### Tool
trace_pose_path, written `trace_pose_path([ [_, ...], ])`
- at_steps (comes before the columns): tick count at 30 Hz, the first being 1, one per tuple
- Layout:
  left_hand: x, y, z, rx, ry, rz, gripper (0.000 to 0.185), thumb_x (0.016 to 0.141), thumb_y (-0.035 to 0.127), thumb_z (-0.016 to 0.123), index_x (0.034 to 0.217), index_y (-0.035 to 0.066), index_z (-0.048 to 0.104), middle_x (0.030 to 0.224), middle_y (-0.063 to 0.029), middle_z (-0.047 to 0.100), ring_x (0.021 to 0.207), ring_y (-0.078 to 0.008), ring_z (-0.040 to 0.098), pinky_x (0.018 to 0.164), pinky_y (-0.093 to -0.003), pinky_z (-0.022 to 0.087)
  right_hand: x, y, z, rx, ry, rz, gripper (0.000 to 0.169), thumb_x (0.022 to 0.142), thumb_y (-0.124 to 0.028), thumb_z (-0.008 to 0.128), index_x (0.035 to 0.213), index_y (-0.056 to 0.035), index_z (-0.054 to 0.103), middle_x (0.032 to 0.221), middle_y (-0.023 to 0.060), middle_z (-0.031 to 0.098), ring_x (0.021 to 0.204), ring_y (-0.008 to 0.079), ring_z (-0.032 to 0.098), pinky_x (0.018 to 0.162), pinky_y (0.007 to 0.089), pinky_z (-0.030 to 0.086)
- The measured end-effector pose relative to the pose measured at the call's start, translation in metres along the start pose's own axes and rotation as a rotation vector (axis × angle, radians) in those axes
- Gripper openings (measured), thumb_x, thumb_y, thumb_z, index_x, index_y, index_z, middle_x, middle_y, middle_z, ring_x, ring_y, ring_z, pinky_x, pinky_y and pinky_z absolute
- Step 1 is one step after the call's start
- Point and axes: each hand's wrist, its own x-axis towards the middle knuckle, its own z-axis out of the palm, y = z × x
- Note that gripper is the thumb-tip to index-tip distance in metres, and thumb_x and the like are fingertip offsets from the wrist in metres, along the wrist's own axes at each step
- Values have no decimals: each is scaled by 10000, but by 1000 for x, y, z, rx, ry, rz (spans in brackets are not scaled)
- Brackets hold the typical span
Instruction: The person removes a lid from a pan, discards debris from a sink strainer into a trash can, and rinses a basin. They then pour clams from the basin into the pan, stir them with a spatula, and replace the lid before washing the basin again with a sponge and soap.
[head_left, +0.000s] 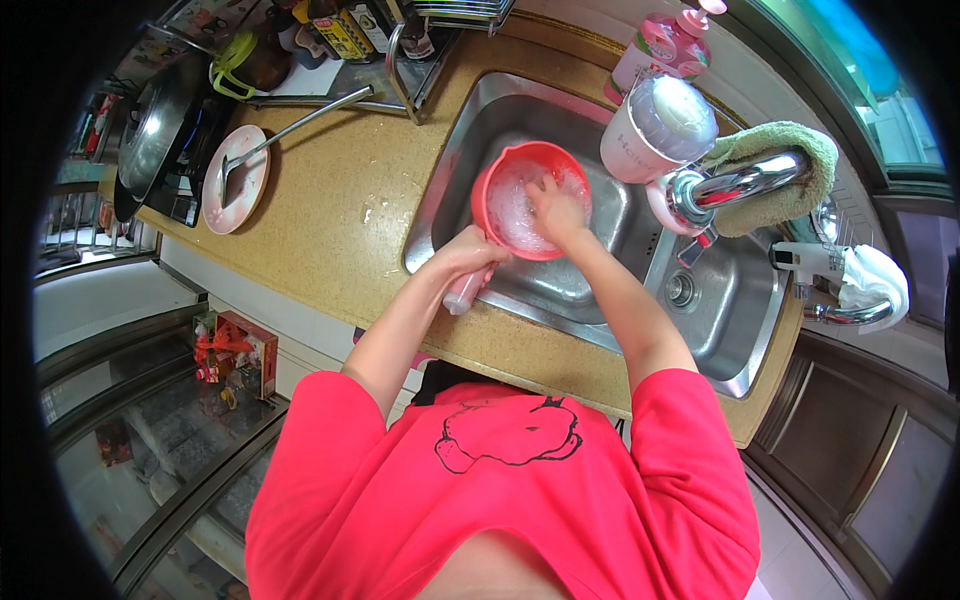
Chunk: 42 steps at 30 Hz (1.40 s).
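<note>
A red dipper-like vessel (492, 180) is held over the large basin of a steel sink (622, 217). White suds (510, 202) fill much of it. My left hand (472, 251) is wrapped around its pinkish handle (466, 291), which points towards me over the front rim of the sink. Inside the vessel, my right hand (556, 210) reaches into the foam with bent fingers. Foam covers the fingertips, so whether they hold anything is hidden.
To the right stand a chrome faucet (750, 184) with a filter, a green towel (780, 142) and a pink pump bottle (660, 52). A plate (244, 199) bearing a long-handled metal spatula (300, 124) lies left. Beyond it are a lidded wok (154, 135) and a bottle rack (405, 82).
</note>
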Motion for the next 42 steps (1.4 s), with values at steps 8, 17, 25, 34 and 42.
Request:
trace_pose_path([
  [8,8,-8,10,-27,28,-26,13,652,15,481,646,6,487,507,-44,467,370,-132,459,323,-276,379,6,-35,16,1835,-340,727,319,874,-289,367,976,-41,537,902,101,581,800,215,573,691,338,472],
  [17,9,-6,20,9,58,52,88,791,87,455,801,13,503,556,-62,503,375,-121,454,318,-262,368,-8,-40,10,948,-278,322,226,843,-164,417,934,-9,553,783,86,580,746,185,564,664,313,447],
  [25,2,-7,36,82,47,24,164,782,72,463,934,9,472,620,-61,512,378,-134,465,319,-276,389,0,-47,-22,1843,-285,943,329,871,-267,369,893,18,532,725,121,538,689,209,547,598,326,447],
  [34,-15,-7,28,-87,59,7,79,730,94,515,756,37,468,538,-31,465,366,-121,454,310,-262,385,-52,-9,-3,394,-233,-105,278,798,-215,474,1051,-159,577,994,120,538,950,287,497,830,398,385],
  [42,-20,-14,24,-34,-25,-34,75,705,65,506,649,41,460,522,-32,455,371,-118,454,334,-265,400,-23,21,-17,-412,142,-381,225,742,-182,485,936,-203,597,1024,13,510,1037,212,429,830,338,348],
])
